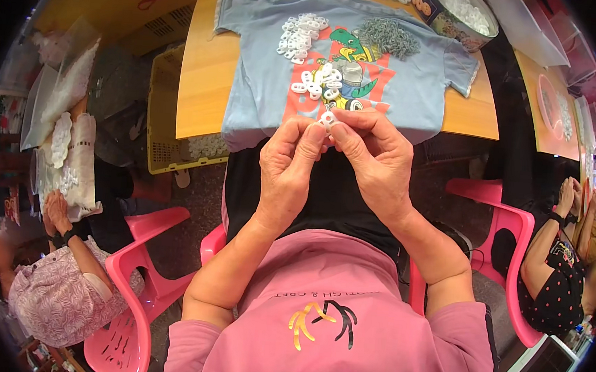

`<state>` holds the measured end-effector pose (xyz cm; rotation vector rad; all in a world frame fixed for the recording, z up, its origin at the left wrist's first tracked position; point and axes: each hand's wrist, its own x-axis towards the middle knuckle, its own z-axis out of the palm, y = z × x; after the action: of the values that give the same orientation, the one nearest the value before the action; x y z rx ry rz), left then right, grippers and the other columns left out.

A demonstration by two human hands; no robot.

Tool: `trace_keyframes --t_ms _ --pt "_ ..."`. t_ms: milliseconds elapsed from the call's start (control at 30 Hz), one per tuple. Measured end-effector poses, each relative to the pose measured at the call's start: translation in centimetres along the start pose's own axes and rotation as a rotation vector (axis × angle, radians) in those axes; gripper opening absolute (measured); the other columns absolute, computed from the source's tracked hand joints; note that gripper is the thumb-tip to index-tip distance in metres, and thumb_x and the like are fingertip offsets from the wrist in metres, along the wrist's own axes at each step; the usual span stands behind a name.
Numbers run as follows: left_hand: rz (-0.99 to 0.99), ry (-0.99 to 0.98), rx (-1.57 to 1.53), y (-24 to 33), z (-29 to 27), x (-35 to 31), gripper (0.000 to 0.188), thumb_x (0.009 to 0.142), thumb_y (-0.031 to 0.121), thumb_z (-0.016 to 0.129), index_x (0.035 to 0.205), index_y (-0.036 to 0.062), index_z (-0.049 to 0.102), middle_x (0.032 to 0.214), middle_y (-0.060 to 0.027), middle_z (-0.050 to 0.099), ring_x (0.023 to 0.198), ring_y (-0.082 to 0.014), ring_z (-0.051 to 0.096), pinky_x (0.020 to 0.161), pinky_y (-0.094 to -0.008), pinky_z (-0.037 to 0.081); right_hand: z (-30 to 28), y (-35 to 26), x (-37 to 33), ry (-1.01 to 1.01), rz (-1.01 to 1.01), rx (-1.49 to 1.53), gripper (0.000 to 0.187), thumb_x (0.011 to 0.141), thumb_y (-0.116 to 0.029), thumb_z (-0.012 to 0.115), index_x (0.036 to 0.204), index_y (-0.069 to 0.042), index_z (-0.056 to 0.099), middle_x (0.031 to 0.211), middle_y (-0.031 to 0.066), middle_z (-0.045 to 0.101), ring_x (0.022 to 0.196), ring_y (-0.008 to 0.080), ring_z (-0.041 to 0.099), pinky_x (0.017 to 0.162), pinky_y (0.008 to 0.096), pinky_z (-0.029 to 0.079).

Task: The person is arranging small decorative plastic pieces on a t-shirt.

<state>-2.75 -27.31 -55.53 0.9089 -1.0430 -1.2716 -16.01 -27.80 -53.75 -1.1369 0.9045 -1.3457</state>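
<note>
Between my two hands, just off the table's near edge, is a small white plastic piece (327,118) with holes in it. My left hand (290,165) pinches it from the left with thumb and forefinger. From the other side my right hand (374,158) pinches it too, its thumb tip against the piece. My fingers hide part of it. Close beyond, a loose group of white oval plastic pieces (317,81) lies on a blue T-shirt (264,80) with a dinosaur print. Farther back on the shirt are a larger heap of white pieces (300,37) and a pile of small grey metal parts (390,38).
The shirt covers much of a wooden table (205,76). A round tin (451,17) of white pieces stands at the back right. Below the table's left side sits a yellow crate (168,115). Pink chairs (131,299) and people at work flank me on both sides.
</note>
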Motion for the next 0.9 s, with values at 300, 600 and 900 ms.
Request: trace_keyframes --t_ms 300,600,900 --pt "-0.005 -0.016 -0.030 -0.7 -0.6 0.1 0.017 0.100 0.018 0.056 0.096 0.0020 0.061 0.081 0.0020 0.059 0.074 -0.0039 0.049 0.067 -0.0192 0.041 0.1 0.4 0.3 0.009 0.090 0.045 0.019 0.093 -0.005 0.064 0.110 0.003 0.064 0.097 0.0037 0.064 0.084 0.0087 0.062 0.076 0.0223 0.051" --pt "0.133 -0.126 -0.009 -0.5 -1.4 0.6 0.035 0.099 0.031 0.058 0.117 0.0016 0.056 0.115 -0.0059 0.055 0.105 -0.0115 0.053 0.091 -0.0251 0.044 -0.9 -0.6 1.0 -0.152 0.325 0.394 0.046 0.092 -0.005 0.064 0.134 -0.001 0.046 0.105 0.0064 0.064 0.096 0.0134 0.062 0.083 0.0249 0.051" --pt "0.069 -0.332 -0.240 -0.5 -1.6 -0.1 0.043 0.100 0.036 0.054 0.117 -0.0034 0.060 0.118 -0.0110 0.059 0.122 -0.0218 0.048 0.102 -0.0346 0.039 0.2 -0.7 0.1 -0.204 0.492 0.621 0.068 0.091 -0.005 0.065 0.148 -0.011 0.027 0.118 0.0074 0.056 0.107 0.0177 0.060 0.091 0.0354 0.051"
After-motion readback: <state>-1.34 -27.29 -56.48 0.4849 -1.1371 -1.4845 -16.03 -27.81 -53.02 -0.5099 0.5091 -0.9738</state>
